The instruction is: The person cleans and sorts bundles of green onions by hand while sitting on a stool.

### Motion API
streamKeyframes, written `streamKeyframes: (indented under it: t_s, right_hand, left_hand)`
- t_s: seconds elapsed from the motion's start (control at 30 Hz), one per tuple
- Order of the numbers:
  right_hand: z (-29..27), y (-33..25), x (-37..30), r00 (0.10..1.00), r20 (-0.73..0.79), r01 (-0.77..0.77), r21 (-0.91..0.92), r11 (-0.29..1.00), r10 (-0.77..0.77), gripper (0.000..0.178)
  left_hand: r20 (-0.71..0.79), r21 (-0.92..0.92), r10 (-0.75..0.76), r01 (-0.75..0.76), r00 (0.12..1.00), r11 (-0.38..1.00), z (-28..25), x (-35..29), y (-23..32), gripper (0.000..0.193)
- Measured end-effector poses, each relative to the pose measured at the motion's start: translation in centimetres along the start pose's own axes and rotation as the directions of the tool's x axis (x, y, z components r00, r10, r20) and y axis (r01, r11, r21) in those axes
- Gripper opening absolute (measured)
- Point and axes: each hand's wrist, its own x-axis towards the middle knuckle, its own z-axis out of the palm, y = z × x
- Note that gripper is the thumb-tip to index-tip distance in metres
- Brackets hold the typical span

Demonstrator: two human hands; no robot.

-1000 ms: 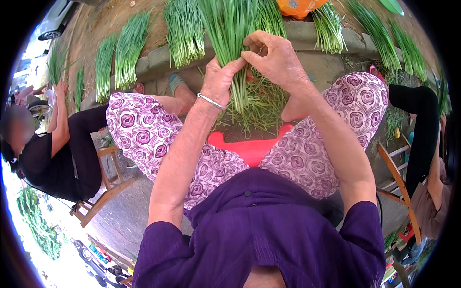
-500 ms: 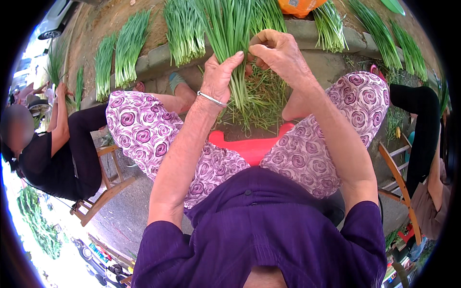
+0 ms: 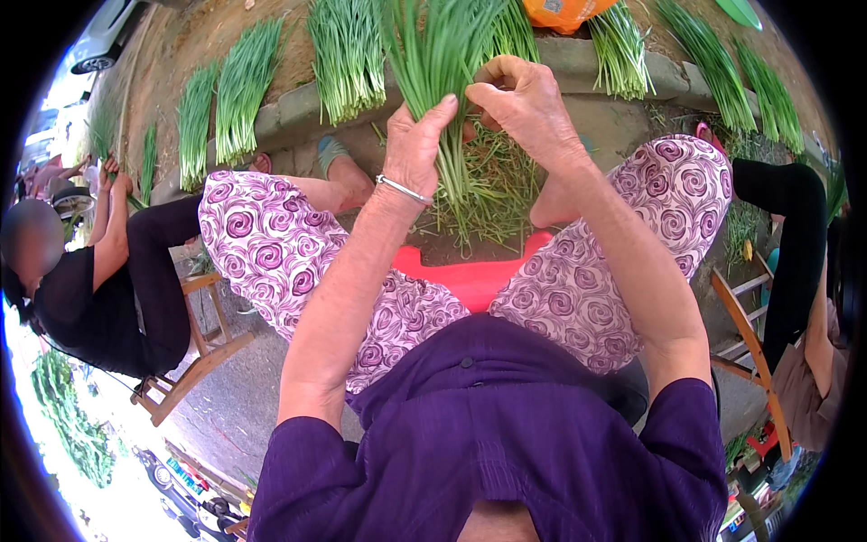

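Note:
My left hand (image 3: 416, 147) is wrapped round the lower part of a bunch of green garlic chives (image 3: 438, 68), thumb across the front. Long leaves fan upward and away from it, and pale stem ends hang below the fist. A metal bangle circles that wrist. Against the bunch's right edge, my right hand (image 3: 531, 110) has thumb and forefinger pinched together; what lies between the fingertips is too small to make out. Under both hands, a loose heap of chive trimmings (image 3: 510, 185) covers the ground.
Several chive bunches (image 3: 348, 68) lean along the stone kerb (image 3: 289, 116), with an orange bag (image 3: 562, 13) behind. A red plastic stool (image 3: 465, 282) shows between my knees. A person in black (image 3: 90, 298) sits at left on a wooden chair (image 3: 203, 361); another sits at right by a wooden chair (image 3: 754, 348).
The chive bunch has tilted slightly to the right at its leafy top, its leaves blurred. My hands have barely shifted. The person at left has lowered the chives a little.

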Motion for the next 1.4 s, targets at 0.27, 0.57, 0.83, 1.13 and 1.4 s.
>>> streamKeyframes:
  t_s: [0.27, 0.57, 0.83, 1.13, 1.4]
  right_hand:
    - [-0.2, -0.1, -0.4, 0.982, 0.151, -0.163, 0.4, 0.902, 0.111, 0.024]
    - [-1.1, 0.7, 0.5, 0.991, 0.1, -0.124, 0.474, 0.872, 0.087, 0.019]
    - [-3.1, 1.3, 2.1, 0.984, -0.012, -0.137, 0.586, 0.798, 0.178, 0.016]
    - [-6.4, 2.6, 3.7, 0.956, -0.286, 0.093, 0.512, 0.854, 0.067, 0.03]
    - [-4.0, 0.8, 1.0, 0.984, 0.055, -0.177, 0.25, 0.952, 0.168, 0.046]
  left_hand:
    - [0.008, -0.132, -0.037, 0.038, 0.999, 0.99, -1.5, 0.7, 0.5, 0.022]
    - [0.066, -0.134, -0.092, 0.1, 0.994, 0.986, -1.0, 0.3, 0.6, 0.022]
    - [0.141, 0.015, -0.177, 0.177, 0.974, 0.984, -0.3, -0.3, -0.3, 0.02]
    - [0.204, -0.079, -0.253, 0.274, 0.946, 0.958, 0.1, -0.9, -0.2, 0.022]
    - [0.078, -0.176, -0.147, 0.159, 0.986, 0.971, -1.2, 0.0, 0.9, 0.021]
